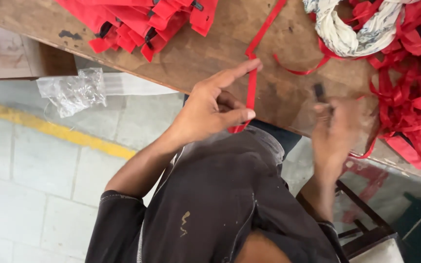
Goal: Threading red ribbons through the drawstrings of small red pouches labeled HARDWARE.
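Observation:
My left hand (210, 104) pinches a long red strap (252, 83) between thumb and fingers at the near edge of the wooden table (205, 53). The strap runs up across the table and loops under the hand. My right hand (339, 129) is blurred with motion and holds a small black buckle (319, 91) at its fingertips, close to a heap of loose red straps (415, 87) on the right.
A stack of finished red straps with black buckles (142, 22) lies at the table's far left. A white patterned cloth (352, 29) is bunched at the top right. A crumpled clear plastic bag (71, 90) lies on the tiled floor, and a dark stool frame (366, 224) stands below.

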